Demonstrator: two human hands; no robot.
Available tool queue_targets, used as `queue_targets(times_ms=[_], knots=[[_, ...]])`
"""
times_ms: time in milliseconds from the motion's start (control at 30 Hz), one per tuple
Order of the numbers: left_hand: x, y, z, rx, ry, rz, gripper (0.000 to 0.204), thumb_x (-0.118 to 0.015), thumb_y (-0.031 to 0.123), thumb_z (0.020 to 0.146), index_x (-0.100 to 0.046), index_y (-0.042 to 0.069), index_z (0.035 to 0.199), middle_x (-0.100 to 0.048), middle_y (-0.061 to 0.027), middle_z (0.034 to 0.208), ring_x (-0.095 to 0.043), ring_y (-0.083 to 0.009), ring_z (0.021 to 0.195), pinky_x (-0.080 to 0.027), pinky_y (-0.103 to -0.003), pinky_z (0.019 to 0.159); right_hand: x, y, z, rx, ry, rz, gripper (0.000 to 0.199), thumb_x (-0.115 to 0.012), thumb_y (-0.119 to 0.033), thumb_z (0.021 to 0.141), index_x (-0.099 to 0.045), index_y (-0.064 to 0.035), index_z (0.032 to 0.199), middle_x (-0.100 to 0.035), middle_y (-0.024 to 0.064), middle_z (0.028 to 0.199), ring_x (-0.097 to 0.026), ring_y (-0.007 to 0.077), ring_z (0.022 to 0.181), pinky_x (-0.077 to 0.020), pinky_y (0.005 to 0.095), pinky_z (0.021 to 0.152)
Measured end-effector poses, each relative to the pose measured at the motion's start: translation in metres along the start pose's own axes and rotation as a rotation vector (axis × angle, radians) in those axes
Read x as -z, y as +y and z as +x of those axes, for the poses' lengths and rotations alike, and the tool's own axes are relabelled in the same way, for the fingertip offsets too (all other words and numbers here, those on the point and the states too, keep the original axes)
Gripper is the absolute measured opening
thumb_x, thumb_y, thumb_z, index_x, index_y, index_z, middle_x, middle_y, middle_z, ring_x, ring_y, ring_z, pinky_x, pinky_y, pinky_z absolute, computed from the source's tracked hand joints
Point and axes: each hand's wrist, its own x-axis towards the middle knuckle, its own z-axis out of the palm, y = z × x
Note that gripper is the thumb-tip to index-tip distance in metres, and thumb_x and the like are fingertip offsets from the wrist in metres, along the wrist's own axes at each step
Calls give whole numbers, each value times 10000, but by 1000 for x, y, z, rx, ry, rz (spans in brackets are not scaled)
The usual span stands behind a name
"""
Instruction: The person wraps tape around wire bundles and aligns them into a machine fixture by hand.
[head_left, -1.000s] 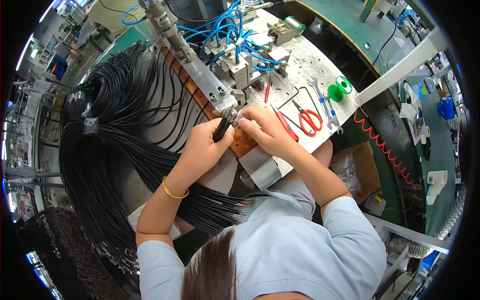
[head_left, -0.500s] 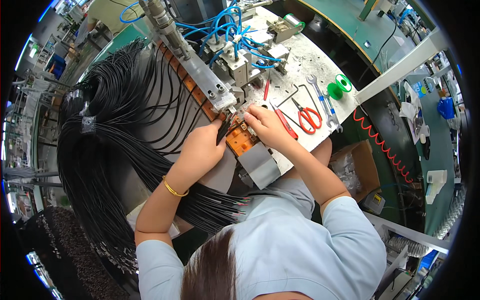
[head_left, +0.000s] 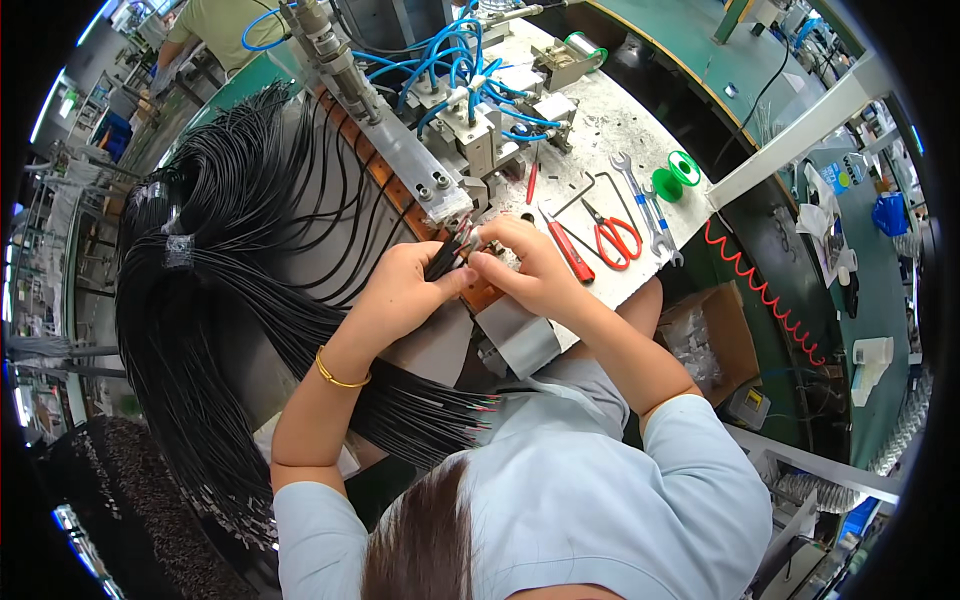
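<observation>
Several short black cable ends (head_left: pixel 443 262) are gripped in my left hand (head_left: pixel 395 295), their tips pointing toward the metal head (head_left: pixel 440 197) of a bench machine. My right hand (head_left: pixel 530 268) meets the left one at the tips, thumb and fingers pinched around the stripped, light-coloured ends. An orange fixture block (head_left: pixel 483 294) lies beneath the hands, mostly covered by them. A grey metal plate (head_left: pixel 520 332) sits at its near end. Exactly how the tips lie between my right fingers is hidden.
A large bundle of black cables (head_left: pixel 225 270) drapes over the bench at left. Blue air tubes (head_left: pixel 465 60) feed the machine. To the right lie a red-handled tool (head_left: pixel 570 250), red-handled scissors (head_left: pixel 617 243), wrenches (head_left: pixel 640 200) and a green spool (head_left: pixel 675 177). A cardboard box (head_left: pixel 725 335) stands below.
My right hand has shifted left from the fixture's edge and now pinches the cable tips. My left hand has turned slightly, its thumb now stretched toward the right hand.
</observation>
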Motion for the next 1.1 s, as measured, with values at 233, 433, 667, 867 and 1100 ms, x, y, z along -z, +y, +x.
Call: queue_targets(times_ms=[233,433,667,867,1100], knots=[[1,14,-3,18,-10,-80,224,-670,186,874,-592,-14,810,-541,16,629,-460,-66,569,-401,-258,528,8,-8,-1,-321,-125,249,117,-658,-109,805,-599,-14,840,-604,107,824,-562,263,798,-434,338,737],[-5,12,-5,-19,87,35,209,-629,158,897,-566,-14,795,-531,17,641,-448,-64,578,-390,-260,535,7,-15,1,-15,-85,-63,127,-649,-112,797,-591,-6,838,-577,115,753,-552,268,762,-431,351,718],[0,9,-3,-118,35,76,209,-610,160,904,-563,-12,794,-500,23,628,-421,-66,599,-369,-260,548,6,1,1,-185,-28,18,159,-582,-163,870,-570,-6,851,-558,121,748,-539,278,751,-418,373,712],[11,3,1,-158,-39,132,201,-620,165,891,-576,-14,811,-482,19,627,-408,-81,593,-373,-258,550,5,9,0,-221,-160,203,221,-546,-213,919,-548,-15,823,-571,148,735,-537,333,718,-418,400,652],[6,6,-2,12,16,107,195,-662,155,840,-608,-30,871,-582,-62,655,-528,-174,591,-427,-307,574,7,18,-4,-333,-136,125,255,-525,-245,952,-526,-8,858,-549,143,741,-525,286,711,-416,367,642]])
